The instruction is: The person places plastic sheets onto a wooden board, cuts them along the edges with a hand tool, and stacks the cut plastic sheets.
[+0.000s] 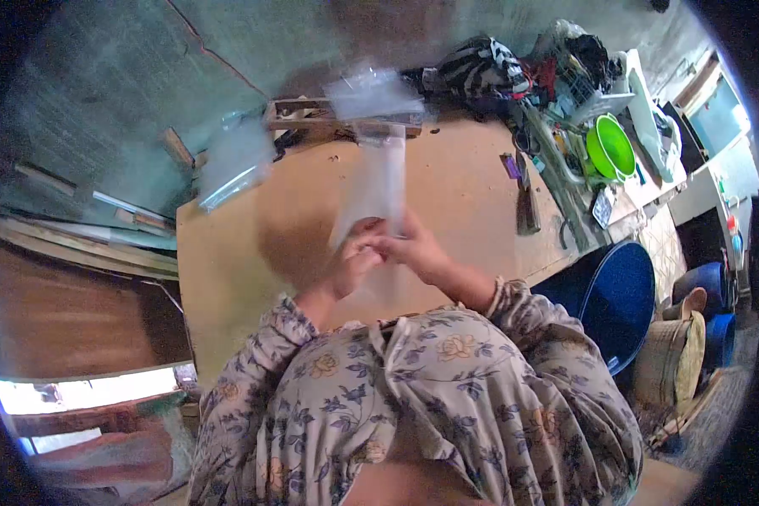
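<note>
A long translucent plastic bag (373, 181) hangs between my hands and reaches toward the back of the table. My left hand (352, 264) is closed, its fingers pinching the near end of the plastic. Close against it, my right hand (419, 250) also grips the bag, with the fingertips of both hands meeting. The exact hold of the fingers is partly hidden and slightly blurred. Beyond the bag, more clear plastic (371, 94) rests on a wooden frame (308, 124). To the left lies a pile of clear plastic (238, 164) at the table's edge.
The light brown table (472, 194) spreads below my hands. On its right are a purple item (510, 166), a lime green basin (610, 148) and cluttered trays. A striped black-and-white bag (481, 69) sits at the back. A large blue barrel (620, 295) stands by the right edge.
</note>
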A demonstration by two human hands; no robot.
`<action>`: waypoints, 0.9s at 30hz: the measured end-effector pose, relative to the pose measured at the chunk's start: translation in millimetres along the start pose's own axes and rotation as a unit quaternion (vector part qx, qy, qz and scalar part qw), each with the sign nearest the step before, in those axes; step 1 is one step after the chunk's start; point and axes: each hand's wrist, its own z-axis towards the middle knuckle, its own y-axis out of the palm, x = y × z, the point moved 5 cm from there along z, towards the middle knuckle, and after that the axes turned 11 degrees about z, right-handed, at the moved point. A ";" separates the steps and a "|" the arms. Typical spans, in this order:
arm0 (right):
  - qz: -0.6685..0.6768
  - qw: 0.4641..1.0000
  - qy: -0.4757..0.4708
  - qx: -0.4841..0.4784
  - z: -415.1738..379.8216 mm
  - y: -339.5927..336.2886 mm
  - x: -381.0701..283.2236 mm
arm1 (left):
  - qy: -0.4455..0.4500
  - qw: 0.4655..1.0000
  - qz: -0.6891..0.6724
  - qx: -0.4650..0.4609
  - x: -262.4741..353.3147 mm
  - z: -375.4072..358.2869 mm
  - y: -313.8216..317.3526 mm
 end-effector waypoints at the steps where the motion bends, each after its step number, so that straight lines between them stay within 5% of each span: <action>1: 0.060 0.996 0.063 0.012 -2.0 -23.8 8.0 | 0.048 0.998 -0.007 -0.027 8.7 11.0 13.9; 3: 0.111 0.985 0.128 0.018 -5.3 -53.2 8.6 | 0.101 0.994 -0.016 -0.044 13.2 31.3 35.9; 5: 0.225 0.961 0.087 0.134 -10.8 -81.5 -0.2 | -0.008 0.988 -0.125 -0.094 -12.0 54.6 56.1; 7: 0.169 0.965 0.090 0.176 0.7 -132.3 -11.1 | -0.043 0.987 -0.149 -0.050 -6.0 69.3 47.2; 9: 0.108 0.978 -0.043 0.172 23.9 -158.0 -70.4 | -0.093 0.987 -0.126 0.040 -16.0 85.0 22.8; 11: -0.053 0.958 -0.226 0.167 62.3 -178.8 -131.7 | -0.117 0.977 -0.140 0.107 -28.5 94.1 -6.8; 13: -0.446 0.828 -0.251 0.231 98.8 -159.4 -189.7 | -0.143 0.963 -0.151 0.174 -45.0 97.2 -30.1; 14: -0.452 0.789 -0.374 0.183 147.0 -195.6 -177.1 | -0.161 0.956 -0.141 0.200 -56.8 96.5 -39.2; 15: -0.586 0.720 -0.311 0.204 153.0 -147.2 -192.1 | -0.179 0.949 -0.130 0.226 -68.1 96.8 -45.4; 18: -0.569 0.795 -0.204 0.038 248.8 -151.7 -137.9 | -0.249 0.934 -0.140 0.216 -101.6 101.9 -51.3; 20: -0.674 0.723 -0.125 -0.085 300.5 -171.0 -70.3 | -0.273 0.929 -0.125 0.218 -118.2 109.5 -64.0; 22: -0.733 0.660 -0.076 -0.146 314.5 -172.6 -22.7 | -0.136 0.948 0.137 0.252 -125.6 127.7 -87.3; 23: -0.728 0.664 -0.076 -0.154 317.2 -172.4 -11.4 | -0.145 0.946 0.139 0.257 -130.8 132.0 -98.5; 25: -0.790 0.588 -0.076 -0.158 310.6 -159.2 -3.1 | -0.057 0.863 0.446 0.231 -95.8 148.4 -120.3; 27: -0.795 0.583 -0.068 -0.153 302.7 -145.9 -6.9 | -0.036 0.828 0.509 0.232 -110.7 177.2 -141.4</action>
